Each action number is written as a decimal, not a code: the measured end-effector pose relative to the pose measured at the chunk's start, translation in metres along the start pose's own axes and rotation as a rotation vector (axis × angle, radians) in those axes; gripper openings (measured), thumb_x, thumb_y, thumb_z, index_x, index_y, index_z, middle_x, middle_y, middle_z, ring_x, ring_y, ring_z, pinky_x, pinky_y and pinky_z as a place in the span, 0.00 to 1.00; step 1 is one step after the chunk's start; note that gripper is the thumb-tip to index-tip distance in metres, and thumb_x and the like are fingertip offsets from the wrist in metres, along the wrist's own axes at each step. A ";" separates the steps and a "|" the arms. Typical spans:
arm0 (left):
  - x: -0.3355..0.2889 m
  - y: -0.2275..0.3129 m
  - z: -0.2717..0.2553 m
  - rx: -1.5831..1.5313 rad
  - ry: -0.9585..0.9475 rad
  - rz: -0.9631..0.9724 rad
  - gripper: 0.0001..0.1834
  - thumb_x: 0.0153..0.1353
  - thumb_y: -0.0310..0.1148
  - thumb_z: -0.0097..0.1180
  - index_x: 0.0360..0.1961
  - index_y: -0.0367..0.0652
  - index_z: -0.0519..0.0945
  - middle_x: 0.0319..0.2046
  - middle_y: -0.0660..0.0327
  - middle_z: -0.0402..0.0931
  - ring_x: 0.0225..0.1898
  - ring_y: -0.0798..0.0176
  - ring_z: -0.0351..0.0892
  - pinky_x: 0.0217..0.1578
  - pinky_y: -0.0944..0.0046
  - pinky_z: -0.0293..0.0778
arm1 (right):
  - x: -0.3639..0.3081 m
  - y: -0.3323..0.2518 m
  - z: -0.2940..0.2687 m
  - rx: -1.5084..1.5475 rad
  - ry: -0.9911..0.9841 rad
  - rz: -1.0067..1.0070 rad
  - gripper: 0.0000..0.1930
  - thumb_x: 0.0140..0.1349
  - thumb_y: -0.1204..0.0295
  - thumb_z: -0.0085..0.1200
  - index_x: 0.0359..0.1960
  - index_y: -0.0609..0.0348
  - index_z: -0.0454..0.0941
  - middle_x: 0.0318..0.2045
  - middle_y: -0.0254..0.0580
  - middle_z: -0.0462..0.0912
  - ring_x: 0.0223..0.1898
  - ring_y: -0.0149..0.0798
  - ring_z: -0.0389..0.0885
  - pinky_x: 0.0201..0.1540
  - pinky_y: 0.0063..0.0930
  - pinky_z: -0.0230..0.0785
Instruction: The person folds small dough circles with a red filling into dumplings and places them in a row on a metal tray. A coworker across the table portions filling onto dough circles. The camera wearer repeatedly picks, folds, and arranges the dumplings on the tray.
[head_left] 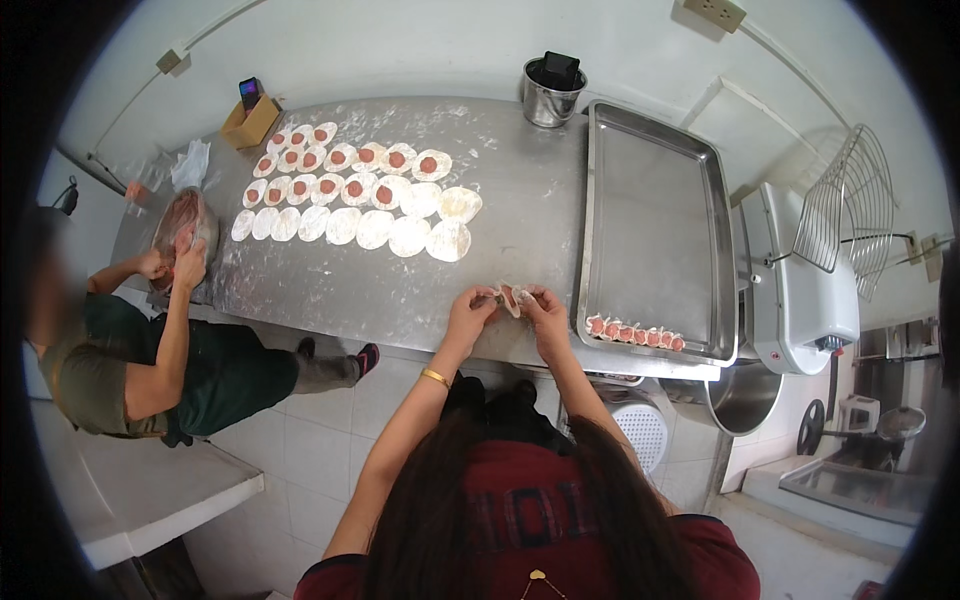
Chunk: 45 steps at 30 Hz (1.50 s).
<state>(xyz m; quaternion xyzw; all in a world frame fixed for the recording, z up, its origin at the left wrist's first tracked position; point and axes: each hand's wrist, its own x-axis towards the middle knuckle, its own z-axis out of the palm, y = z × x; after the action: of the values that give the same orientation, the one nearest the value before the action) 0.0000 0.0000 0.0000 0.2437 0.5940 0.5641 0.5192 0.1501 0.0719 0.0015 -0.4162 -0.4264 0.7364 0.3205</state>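
Note:
Between my two hands, over the near edge of the steel table (380,295), is a round dough wrapper (511,300) with pinkish meat filling, partly folded up. My left hand (474,310) pinches its left side, and my right hand (543,312) grips its right side. Beyond my hands, rows of dough wrappers (409,236) lie flat on the floured table. Those in the far rows carry a lump of meat filling (396,159); the nearest row is bare. In the near corner of a large metal tray (655,215) to my right sits a row of filled dumplings (637,333).
At the left, a co-worker (165,360) works with both hands in a bowl of meat (186,235). A metal pot (552,100) and a cardboard box (249,122) stand along the back wall. Right of the tray is a white machine (800,290) with a wire guard (850,205).

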 end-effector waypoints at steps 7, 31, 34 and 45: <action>-0.017 0.020 0.016 -0.237 0.051 0.096 0.08 0.61 0.23 0.55 0.41 0.35 0.74 0.39 0.62 0.75 0.43 0.68 0.76 0.42 0.69 0.78 | -0.005 -0.009 0.000 -0.039 -0.014 -0.116 0.09 0.57 0.81 0.57 0.39 0.67 0.78 0.35 0.37 0.82 0.38 0.31 0.80 0.45 0.23 0.72; -0.018 0.014 0.017 0.512 0.009 0.234 0.18 0.46 0.20 0.66 0.40 0.37 0.76 0.34 0.54 0.80 0.36 0.59 0.84 0.38 0.62 0.79 | 0.008 -0.023 -0.014 -0.955 -0.212 -0.507 0.19 0.43 0.84 0.57 0.41 0.61 0.79 0.32 0.49 0.80 0.34 0.48 0.81 0.38 0.34 0.74; -0.019 0.015 0.018 0.659 0.026 0.302 0.20 0.46 0.21 0.67 0.42 0.37 0.77 0.31 0.54 0.81 0.35 0.60 0.84 0.37 0.63 0.79 | 0.002 -0.026 -0.015 -1.059 -0.214 -0.606 0.16 0.43 0.82 0.57 0.38 0.61 0.80 0.29 0.49 0.78 0.32 0.54 0.79 0.36 0.41 0.72; -0.017 0.008 0.014 0.589 -0.054 0.277 0.17 0.46 0.21 0.67 0.40 0.36 0.79 0.32 0.54 0.81 0.33 0.61 0.84 0.35 0.64 0.78 | -0.004 -0.027 -0.012 -1.011 -0.181 -0.598 0.12 0.43 0.85 0.53 0.31 0.61 0.80 0.29 0.47 0.78 0.33 0.52 0.80 0.36 0.38 0.72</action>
<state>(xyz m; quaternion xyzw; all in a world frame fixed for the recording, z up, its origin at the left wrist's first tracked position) 0.0157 -0.0067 0.0156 0.4767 0.6788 0.4269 0.3602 0.1653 0.0845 0.0232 -0.3144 -0.8487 0.3521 0.2384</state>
